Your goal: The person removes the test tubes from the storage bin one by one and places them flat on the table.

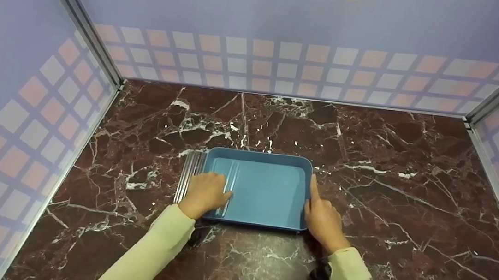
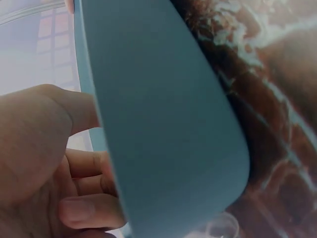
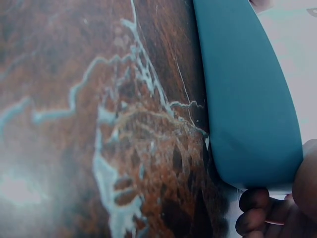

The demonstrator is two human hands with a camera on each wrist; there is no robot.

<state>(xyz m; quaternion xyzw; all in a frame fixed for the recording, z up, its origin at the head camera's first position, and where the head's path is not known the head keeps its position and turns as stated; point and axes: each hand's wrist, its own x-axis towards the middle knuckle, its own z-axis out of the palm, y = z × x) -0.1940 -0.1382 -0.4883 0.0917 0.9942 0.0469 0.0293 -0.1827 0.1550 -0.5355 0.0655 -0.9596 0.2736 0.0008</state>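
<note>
A shallow blue rectangular tray (image 1: 267,190) with rounded corners sits upright on the marbled tabletop, nothing standing in its right part. My left hand (image 1: 205,195) grips its left end, the thumb reaching over the inside and the other fingers curled at the wall. At the opposite end, my right hand (image 1: 324,220) holds the right wall, thumb inside and index finger straight along the outside. A clear ribbed plastic piece (image 1: 184,175) sticks out past the left wall. Clear ridged lines also run across the tray floor beside my left thumb. Both wrist views show the tray's near outer wall closely.
The dark red marbled tabletop (image 1: 410,198) extends around the tray. A lilac back wall (image 1: 244,9) with pink and white squares closes off the far side. Side walls (image 1: 10,124) stand left and right, with metal strips at the corners.
</note>
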